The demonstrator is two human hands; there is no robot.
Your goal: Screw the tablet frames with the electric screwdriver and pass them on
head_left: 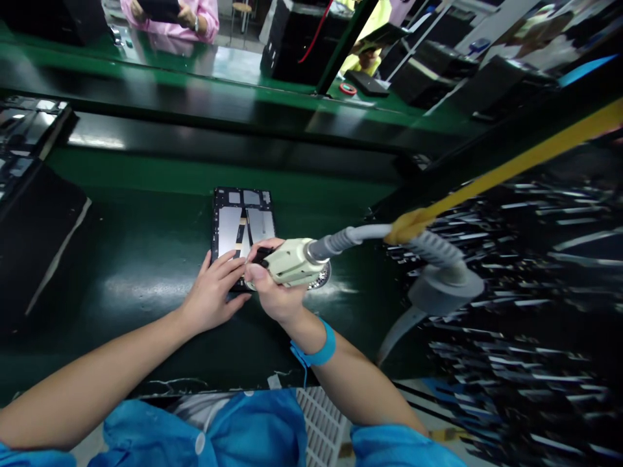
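An opened tablet [243,219], back cover off with silver plates and circuit parts showing, lies on the dark green work surface [146,259]. My left hand [214,292] rests flat on its near left corner, fingers spread. My right hand [275,292] grips a pale green electric screwdriver [292,261], held over the tablet's near right corner. A grey coiled cable [360,235] runs from the tool to the right. A small round dish of screws [321,277] sits just behind the tool, mostly hidden. A blue wrist strap [318,350] circles my right wrist.
A yellow strap [511,170] holds the cable up at right. Dark trays [34,240] stand at the left. Beyond a raised black conveyor edge [219,143], a person in pink [170,18] handles a dark device; another in yellow [367,58] is behind a post.
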